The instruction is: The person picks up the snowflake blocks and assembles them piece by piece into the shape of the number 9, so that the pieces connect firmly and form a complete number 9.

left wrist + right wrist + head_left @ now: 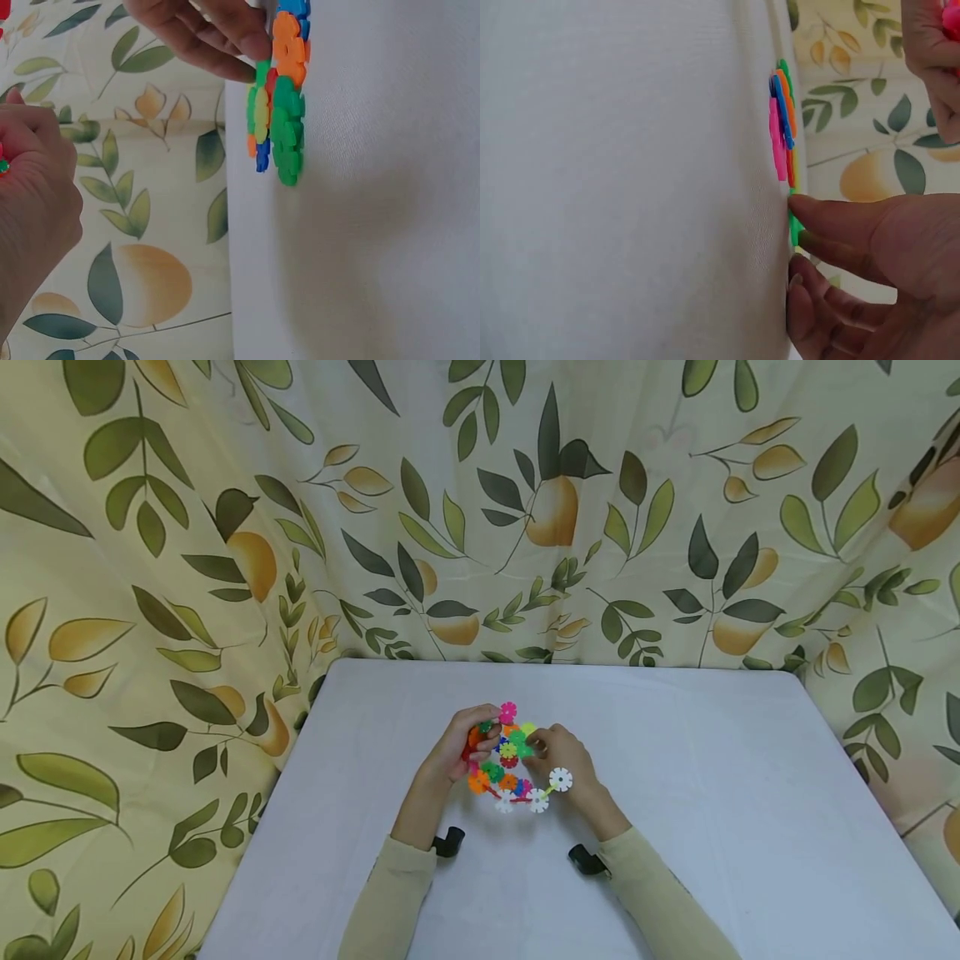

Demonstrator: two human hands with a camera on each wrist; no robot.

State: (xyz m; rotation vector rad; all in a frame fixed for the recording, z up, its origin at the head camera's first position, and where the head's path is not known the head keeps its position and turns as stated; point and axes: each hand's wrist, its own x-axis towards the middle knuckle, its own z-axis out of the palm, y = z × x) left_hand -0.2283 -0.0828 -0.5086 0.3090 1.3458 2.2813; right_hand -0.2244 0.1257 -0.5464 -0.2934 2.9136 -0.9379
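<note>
In the head view, the left hand (459, 743) grips red-and-orange snowflake discs (474, 740); a pink snowflake disc (508, 712) shows at its far right. Between the hands, a green snowflake disc (517, 741) lies just left of the right hand (564, 754), the nearer one. On the near side, a curved disc chain (537, 800) stretches left to right, its right end white.

In the left wrist view, the right fingertips meet the green disc above the tabletop pile (288, 135).

In the right wrist view, thumb and finger pinch that disc, seen edge-on.
</note>
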